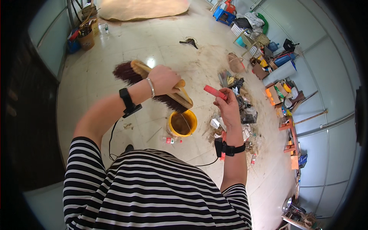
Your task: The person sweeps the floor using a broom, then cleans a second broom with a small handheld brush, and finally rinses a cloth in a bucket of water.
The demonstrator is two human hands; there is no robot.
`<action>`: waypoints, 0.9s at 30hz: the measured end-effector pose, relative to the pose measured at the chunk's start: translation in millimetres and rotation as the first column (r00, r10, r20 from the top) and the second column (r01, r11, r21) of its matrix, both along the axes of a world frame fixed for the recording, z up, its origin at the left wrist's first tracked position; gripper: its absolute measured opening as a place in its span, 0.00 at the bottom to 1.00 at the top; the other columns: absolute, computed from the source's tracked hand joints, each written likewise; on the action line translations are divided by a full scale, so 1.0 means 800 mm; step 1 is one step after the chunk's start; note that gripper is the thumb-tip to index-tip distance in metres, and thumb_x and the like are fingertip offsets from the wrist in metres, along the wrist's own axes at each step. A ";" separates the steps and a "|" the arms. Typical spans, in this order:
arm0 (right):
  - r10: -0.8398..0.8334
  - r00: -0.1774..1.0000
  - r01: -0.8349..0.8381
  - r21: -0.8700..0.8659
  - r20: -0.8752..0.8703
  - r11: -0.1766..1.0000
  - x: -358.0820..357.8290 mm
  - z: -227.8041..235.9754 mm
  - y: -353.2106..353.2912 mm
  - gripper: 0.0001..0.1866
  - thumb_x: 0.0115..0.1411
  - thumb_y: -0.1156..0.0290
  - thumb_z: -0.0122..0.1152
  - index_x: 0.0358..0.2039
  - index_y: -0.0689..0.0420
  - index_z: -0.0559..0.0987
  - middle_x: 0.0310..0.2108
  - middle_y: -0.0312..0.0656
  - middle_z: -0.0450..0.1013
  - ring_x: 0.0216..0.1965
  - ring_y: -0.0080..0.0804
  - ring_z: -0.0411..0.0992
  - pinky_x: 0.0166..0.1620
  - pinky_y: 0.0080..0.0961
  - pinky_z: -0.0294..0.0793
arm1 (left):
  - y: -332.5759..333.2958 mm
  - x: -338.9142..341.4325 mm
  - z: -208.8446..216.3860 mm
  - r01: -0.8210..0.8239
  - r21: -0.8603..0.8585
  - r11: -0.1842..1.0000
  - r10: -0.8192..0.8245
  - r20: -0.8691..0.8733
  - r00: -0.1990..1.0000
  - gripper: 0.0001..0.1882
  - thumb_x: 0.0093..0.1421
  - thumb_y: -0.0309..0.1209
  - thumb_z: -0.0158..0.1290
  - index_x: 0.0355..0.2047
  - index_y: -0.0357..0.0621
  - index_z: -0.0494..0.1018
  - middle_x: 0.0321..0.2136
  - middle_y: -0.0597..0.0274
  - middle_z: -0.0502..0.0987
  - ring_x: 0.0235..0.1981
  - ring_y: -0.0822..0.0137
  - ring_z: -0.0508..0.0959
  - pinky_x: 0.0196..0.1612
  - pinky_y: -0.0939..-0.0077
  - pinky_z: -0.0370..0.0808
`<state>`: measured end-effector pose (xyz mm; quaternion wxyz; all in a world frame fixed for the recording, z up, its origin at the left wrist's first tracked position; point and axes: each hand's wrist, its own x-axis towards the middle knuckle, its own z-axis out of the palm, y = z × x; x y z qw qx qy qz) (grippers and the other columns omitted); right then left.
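Note:
My left hand point(165, 78) is closed around the wooden back of a broom head point(186, 100) with dark reddish bristles, and a short wooden stub shows beside my fingers. The broom head is tilted, its right end just above a yellow bucket point(194, 122) on the floor. To the right, my right hand point(229, 105) is raised and pinches a red ribbed cylinder point(214, 92) that looks like a handle grip. Whether it extends behind my fingers is hidden. The two hands are apart. By the bucket's base lies a clear plastic bottle point(172, 140) with a red label.
Right of the bucket spreads a heap of rubbish point(249, 115) with black bags and papers. Boxes, tools and a blue water jug point(273, 46) line the right wall. A brown bin point(86, 40) holds tools at the far left. A dark object point(189, 42) lies on the floor ahead.

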<state>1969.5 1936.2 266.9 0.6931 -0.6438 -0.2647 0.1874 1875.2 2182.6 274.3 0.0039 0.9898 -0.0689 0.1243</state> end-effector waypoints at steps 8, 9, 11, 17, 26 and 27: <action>-0.031 0.948 0.113 0.244 -0.318 0.963 -0.017 -0.049 -0.013 0.13 0.50 0.81 0.49 0.38 0.55 0.65 0.30 0.35 0.64 0.29 0.22 0.64 0.32 0.22 0.68 | 0.011 -0.050 -0.050 0.022 -0.165 0.986 0.058 0.465 0.883 0.17 0.39 0.43 0.57 0.21 0.45 0.67 0.17 0.65 0.68 0.22 0.65 0.70 0.25 0.74 0.68; -0.014 0.942 0.107 0.263 -0.334 0.959 -0.020 -0.051 -0.014 0.13 0.51 0.79 0.50 0.38 0.54 0.65 0.30 0.35 0.64 0.28 0.22 0.64 0.32 0.22 0.68 | 0.011 -0.055 -0.053 0.019 -0.161 0.987 0.058 0.456 0.888 0.17 0.39 0.43 0.57 0.21 0.45 0.67 0.17 0.65 0.68 0.22 0.65 0.70 0.25 0.74 0.68; 0.015 0.912 0.130 0.322 -0.411 0.938 -0.028 -0.053 -0.014 0.13 0.51 0.77 0.51 0.38 0.54 0.65 0.29 0.35 0.65 0.28 0.23 0.64 0.32 0.23 0.67 | 0.007 -0.062 -0.057 0.032 -0.232 0.972 0.101 0.540 0.835 0.16 0.38 0.41 0.59 0.20 0.45 0.67 0.16 0.65 0.67 0.21 0.65 0.69 0.24 0.74 0.68; 0.387 0.689 0.093 0.605 -0.612 0.791 -0.034 -0.075 -0.011 0.14 0.55 0.60 0.46 0.38 0.54 0.69 0.28 0.34 0.65 0.27 0.24 0.60 0.32 0.22 0.61 | 0.004 -0.082 -0.058 0.021 -0.265 0.964 0.131 0.542 0.830 0.16 0.37 0.40 0.60 0.18 0.44 0.68 0.16 0.65 0.67 0.20 0.64 0.69 0.24 0.74 0.67; 0.406 0.646 0.117 0.609 -0.647 0.784 -0.052 -0.090 -0.002 0.13 0.55 0.62 0.44 0.37 0.55 0.69 0.26 0.34 0.62 0.25 0.23 0.56 0.31 0.21 0.59 | 0.012 -0.105 -0.063 -0.038 -0.272 0.962 0.176 0.506 0.845 0.17 0.35 0.39 0.61 0.20 0.43 0.69 0.16 0.64 0.67 0.19 0.64 0.69 0.23 0.73 0.66; 0.414 0.624 0.139 0.616 -0.663 0.776 -0.052 -0.093 -0.002 0.12 0.55 0.62 0.45 0.36 0.55 0.69 0.26 0.34 0.62 0.25 0.23 0.56 0.30 0.21 0.59 | 0.011 -0.107 -0.064 -0.054 -0.263 0.963 0.184 0.501 0.846 0.17 0.35 0.39 0.61 0.20 0.43 0.69 0.16 0.64 0.67 0.19 0.64 0.69 0.23 0.73 0.66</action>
